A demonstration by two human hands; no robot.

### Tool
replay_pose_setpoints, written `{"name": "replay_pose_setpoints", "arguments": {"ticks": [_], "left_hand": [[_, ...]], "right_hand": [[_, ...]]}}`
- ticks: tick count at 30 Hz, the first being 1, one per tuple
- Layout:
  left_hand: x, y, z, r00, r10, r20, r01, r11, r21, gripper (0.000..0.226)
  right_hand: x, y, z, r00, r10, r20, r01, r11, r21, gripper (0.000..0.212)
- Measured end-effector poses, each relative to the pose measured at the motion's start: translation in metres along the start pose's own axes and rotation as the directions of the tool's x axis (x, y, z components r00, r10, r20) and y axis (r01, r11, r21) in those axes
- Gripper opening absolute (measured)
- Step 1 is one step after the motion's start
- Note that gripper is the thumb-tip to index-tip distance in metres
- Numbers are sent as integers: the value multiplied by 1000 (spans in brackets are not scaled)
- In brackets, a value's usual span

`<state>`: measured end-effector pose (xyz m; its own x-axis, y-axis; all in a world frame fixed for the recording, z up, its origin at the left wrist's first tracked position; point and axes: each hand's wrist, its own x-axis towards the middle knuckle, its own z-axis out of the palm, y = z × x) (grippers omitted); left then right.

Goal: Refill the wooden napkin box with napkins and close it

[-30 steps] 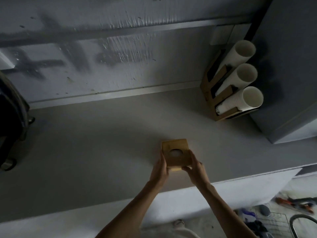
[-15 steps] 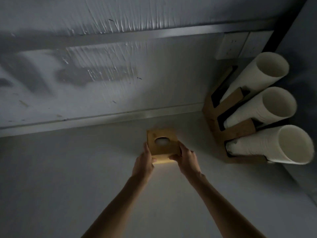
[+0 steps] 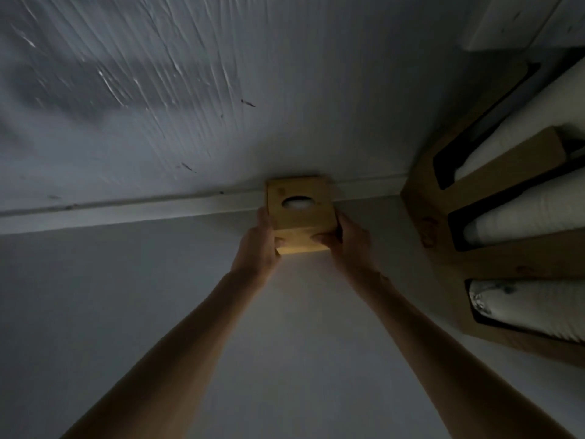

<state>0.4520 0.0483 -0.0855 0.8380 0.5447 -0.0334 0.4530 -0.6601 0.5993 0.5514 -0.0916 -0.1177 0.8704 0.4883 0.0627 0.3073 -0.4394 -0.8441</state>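
The wooden napkin box is a small square box with its lid on; white napkin shows through the oval slot in the top. It stands at the back of the grey counter, against the wall. My left hand grips its left side and my right hand grips its right side, thumbs on the near face. Both arms are stretched far forward.
A wooden cup dispenser with three stacks of white paper cups stands close on the right of the box. A scuffed grey wall rises behind the counter, with a pale ledge along its foot.
Both hands have carried the box from near the counter's front edge to the back, up to the wall. The view has moved forward with it, and the cup dispenser looms larger.
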Motion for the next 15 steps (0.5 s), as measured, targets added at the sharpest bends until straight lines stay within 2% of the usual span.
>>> {"name": "replay_pose_setpoints", "arguments": {"ticks": [4, 7, 10, 13, 15], "left_hand": [[1, -3, 4, 999, 32, -21, -33, 998, -60, 59], [1, -9, 6, 999, 42, -15, -43, 993, -105, 64], [2, -10, 8, 999, 34, -15, -35, 995, -95, 56], [6, -5, -3, 991, -110, 78, 117, 988, -102, 50], [-16, -15, -3, 968, -194, 161, 193, 981, 21, 59]], "right_hand": [[-2, 3, -3, 999, -49, -11, 49, 998, -28, 57], [-4, 6, 0, 999, -32, -14, 31, 999, -41, 59], [-8, 4, 1, 1000, -1, -12, 1, 1000, -15, 53], [-14, 4, 3, 997, 73, 18, -73, 997, -3, 49], [-41, 5, 10, 993, 117, -26, -118, 991, -57, 53]]}}
